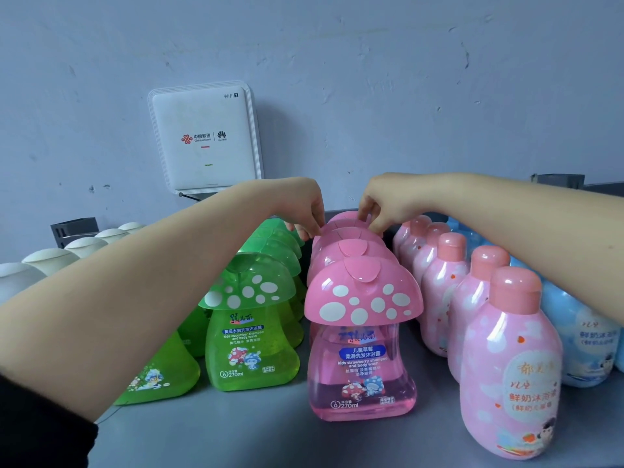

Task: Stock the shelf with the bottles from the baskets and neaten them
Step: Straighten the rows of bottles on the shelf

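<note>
reaching to the back of the pink mushroom bottle (361, 336) row, the left hand (304, 204) and right hand (381, 201) both pinch the cap of the back pink bottle (347, 219). it stands on the grey shelf (236, 430), between the green mushroom bottles (251, 319) and the pink round bottles (510, 363).

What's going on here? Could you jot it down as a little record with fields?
Place: grey shelf against a wall
Rows, left to right: white bottles, green mushroom bottles, pink mushroom bottles, pink round bottles, blue bottles
Left hand: fingers on a cap at the back of the pink mushroom row
Right hand: fingers on the same back caps
Activity: seemingly straightening the pink mushroom row
On wall: white WiFi box
</note>
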A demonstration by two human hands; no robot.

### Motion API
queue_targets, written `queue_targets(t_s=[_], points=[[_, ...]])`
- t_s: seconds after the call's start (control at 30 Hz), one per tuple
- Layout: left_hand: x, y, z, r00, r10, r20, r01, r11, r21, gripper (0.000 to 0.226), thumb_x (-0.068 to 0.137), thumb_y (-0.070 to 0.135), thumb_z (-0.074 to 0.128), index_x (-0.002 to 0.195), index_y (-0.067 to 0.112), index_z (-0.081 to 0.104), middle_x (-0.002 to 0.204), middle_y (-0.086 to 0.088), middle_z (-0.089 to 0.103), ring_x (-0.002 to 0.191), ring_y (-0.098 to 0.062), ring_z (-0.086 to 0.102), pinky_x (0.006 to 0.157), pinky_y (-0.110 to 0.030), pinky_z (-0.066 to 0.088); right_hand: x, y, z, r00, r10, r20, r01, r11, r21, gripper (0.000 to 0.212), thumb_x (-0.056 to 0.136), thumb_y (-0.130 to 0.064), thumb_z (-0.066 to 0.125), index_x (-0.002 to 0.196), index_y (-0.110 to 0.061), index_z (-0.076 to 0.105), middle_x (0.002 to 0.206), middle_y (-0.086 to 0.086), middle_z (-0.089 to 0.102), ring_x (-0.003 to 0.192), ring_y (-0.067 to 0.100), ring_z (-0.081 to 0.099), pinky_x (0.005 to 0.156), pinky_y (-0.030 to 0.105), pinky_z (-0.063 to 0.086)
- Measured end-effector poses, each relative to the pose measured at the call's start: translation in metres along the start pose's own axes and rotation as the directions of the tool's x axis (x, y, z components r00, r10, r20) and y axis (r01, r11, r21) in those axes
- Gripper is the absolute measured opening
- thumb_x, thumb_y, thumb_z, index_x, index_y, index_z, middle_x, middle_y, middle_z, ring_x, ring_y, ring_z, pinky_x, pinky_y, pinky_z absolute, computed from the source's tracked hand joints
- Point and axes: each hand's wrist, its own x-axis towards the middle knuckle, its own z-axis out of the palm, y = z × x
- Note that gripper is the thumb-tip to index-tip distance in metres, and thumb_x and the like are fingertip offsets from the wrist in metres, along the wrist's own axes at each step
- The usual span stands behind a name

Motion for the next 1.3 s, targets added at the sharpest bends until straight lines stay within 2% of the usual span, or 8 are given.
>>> queue_targets(t_s=[0.1, 0.3, 0.5, 0.57, 0.73, 0.87, 1.1, 1.3], points=[[0.000, -0.001, 0.001, 1.000, 0.001, -0.013, -0.001, 1.000, -0.009, 0.023, 0.086, 0.016, 0.067, 0.108, 0.009, 0.069, 0.074, 0.005, 0.067, 0.049, 0.009, 0.060, 0.052, -0.007, 0.049, 0.000, 0.000, 0.000, 1.000, -0.009, 0.001, 0.009, 1.000, -0.004, 0.031, 0.082, -0.022, 0.067, 0.113, -0.016, 0.067, 0.097, 0.002, 0.073, 0.082, 0.012, 0.059, 0.070, 0.022, 0.046], [-0.002, -0.001, 0.002, 1.000, 0.004, -0.013, -0.004, 1.000, -0.002, 0.024, 0.086, 0.017, 0.066, 0.109, 0.011, 0.069, 0.082, 0.001, 0.071, 0.052, 0.007, 0.061, 0.058, -0.010, 0.051, -0.001, -0.003, -0.002, 1.000, -0.011, 0.006, 0.011, 1.000, -0.022, 0.033, 0.083, -0.024, 0.068, 0.115, -0.016, 0.066, 0.102, 0.001, 0.072, 0.087, 0.013, 0.058, 0.079, 0.025, 0.045], [-0.004, 0.000, -0.002, 1.000, 0.010, 0.020, -0.010, 1.000, -0.002, 0.025, 0.087, 0.017, 0.065, 0.111, 0.011, 0.068, 0.082, 0.003, 0.070, 0.057, 0.007, 0.063, 0.062, -0.010, 0.053, 0.000, -0.001, -0.003, 1.000, -0.025, 0.014, 0.025, 0.999, -0.026, 0.033, 0.082, -0.028, 0.069, 0.113, -0.017, 0.068, 0.101, -0.001, 0.071, 0.084, 0.012, 0.057, 0.068, 0.019, 0.044], [-0.005, 0.000, -0.008, 0.999, 0.010, 0.033, -0.010, 1.000, 0.015, 0.025, 0.087, 0.017, 0.065, 0.112, 0.012, 0.068, 0.083, 0.003, 0.071, 0.061, 0.006, 0.064, 0.068, -0.013, 0.054, -0.001, 0.001, -0.008, 1.000, -0.025, -0.010, 0.025, 1.000, -0.019, 0.033, 0.081, -0.030, 0.070, 0.110, -0.015, 0.069, 0.101, -0.002, 0.071, 0.087, 0.012, 0.058, 0.072, 0.024, 0.045], [0.008, 0.002, -0.020, 0.997, 0.031, -0.064, -0.030, 0.999, 0.022, 0.024, 0.088, 0.012, 0.063, 0.111, 0.010, 0.066, 0.073, 0.006, 0.067, 0.048, 0.010, 0.059, 0.070, -0.016, 0.051, 0.003, 0.015, -0.016, 0.999, 0.043, -0.033, -0.044, 0.999, -0.026, 0.041, 0.079, -0.036, 0.072, 0.114, -0.014, 0.067, 0.110, -0.001, 0.068, 0.092, 0.014, 0.058, 0.082, 0.025, 0.046], [0.025, 0.001, -0.021, 0.999, 0.029, -0.046, -0.025, 0.996, 0.087, 0.026, 0.088, 0.014, 0.063, 0.113, 0.009, 0.065, 0.081, 0.000, 0.069, 0.045, 0.010, 0.057, 0.065, -0.015, 0.049, 0.013, 0.021, -0.017, 0.996, 0.088, 0.019, -0.086, 0.991, -0.101, 0.042, 0.080, -0.034, 0.071, 0.115, -0.012, 0.065, 0.111, -0.001, 0.067, 0.088, 0.014, 0.054, 0.078, 0.023, 0.043], [0.041, -0.001, -0.013, 0.999, 0.035, 0.010, -0.036, 0.993, 0.109, 0.035, 0.089, 0.012, 0.061, 0.123, 0.009, 0.059, 0.100, -0.010, 0.072, 0.075, -0.012, 0.064, 0.076, -0.024, 0.054, 0.032, 0.018, -0.014, 0.990, 0.112, 0.091, -0.092, 0.976, -0.195, 0.044, 0.081, -0.034, 0.071, 0.116, -0.010, 0.063, 0.111, 0.003, 0.067, 0.086, 0.016, 0.052, 0.074, 0.023, 0.040], [0.043, -0.004, -0.005, 0.997, 0.046, 0.056, -0.054, 0.986, 0.160, 0.032, 0.088, 0.018, 0.063, 0.120, 0.017, 0.063, 0.103, -0.005, 0.071, 0.048, 0.008, 0.056, 0.060, -0.013, 0.048, 0.044, 0.018, 0.002, 0.985, 0.110, 0.131, -0.081, 0.974, -0.211, 0.042, 0.077, -0.033, 0.073, 0.109, -0.007, 0.066, 0.106, 0.006, 0.070, 0.084, 0.021, 0.058, 0.067, 0.026, 0.042]])
